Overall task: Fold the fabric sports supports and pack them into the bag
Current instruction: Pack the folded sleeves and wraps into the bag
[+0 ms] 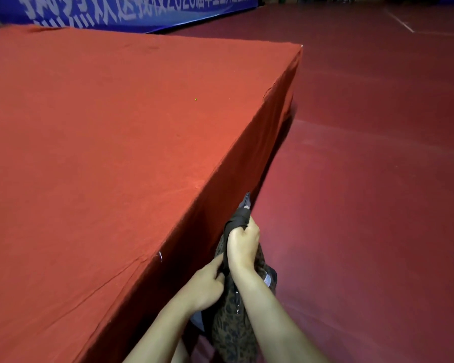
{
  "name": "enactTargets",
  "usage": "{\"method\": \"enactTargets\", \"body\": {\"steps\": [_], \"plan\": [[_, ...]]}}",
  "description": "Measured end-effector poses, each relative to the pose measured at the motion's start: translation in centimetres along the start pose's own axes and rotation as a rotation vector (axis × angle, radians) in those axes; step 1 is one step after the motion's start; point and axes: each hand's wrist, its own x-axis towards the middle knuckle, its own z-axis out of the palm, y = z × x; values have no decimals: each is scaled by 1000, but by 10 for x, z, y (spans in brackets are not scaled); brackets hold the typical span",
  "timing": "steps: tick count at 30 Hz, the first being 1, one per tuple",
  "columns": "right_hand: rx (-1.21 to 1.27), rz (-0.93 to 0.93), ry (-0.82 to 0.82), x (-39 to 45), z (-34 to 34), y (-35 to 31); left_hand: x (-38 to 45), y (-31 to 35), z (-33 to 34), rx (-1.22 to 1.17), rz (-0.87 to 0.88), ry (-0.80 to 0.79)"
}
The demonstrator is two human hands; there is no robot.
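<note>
**Leopard-print bag gripped in both hands beside a red-covered platform**

Leopard-print fabric, brown with dark spots, forms the body of the bag (232, 328), which hangs low at the bottom centre of the head view, just beside the vertical side of the platform and above the floor. The right hand (243, 247) is closed in a fist round the bag's gathered dark strap (237, 218), whose bunched end sticks up above the knuckles. The left hand (203, 286) lies lower and to the left, its fingers curled into the bag's edge where the fabric meets the right wrist; it grips the bag there. A small metal zip pull (237, 301) and a white label (267, 279) show on the bag on either side of the right forearm. No fabric sports support can be made out; whether any lies inside the bag cannot be told.

The platform (102, 153) is covered in orange-red cloth and fills the left half of the view. The floor (364, 179) is dark red. A blue banner (131, 11) with white lettering runs along the top edge.
</note>
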Motion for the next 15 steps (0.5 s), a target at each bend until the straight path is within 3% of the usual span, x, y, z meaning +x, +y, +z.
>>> {"method": "enactTargets", "body": {"steps": [5, 10, 15], "plan": [[4, 61, -25, -6, 2, 23, 0, -2, 3, -47, 3, -29], [88, 177, 128, -4, 14, 4, 1, -14, -4, -37, 51, -31], [154, 98, 137, -11, 30, -7, 6, -14, -11, -73, 92, 42]]}}
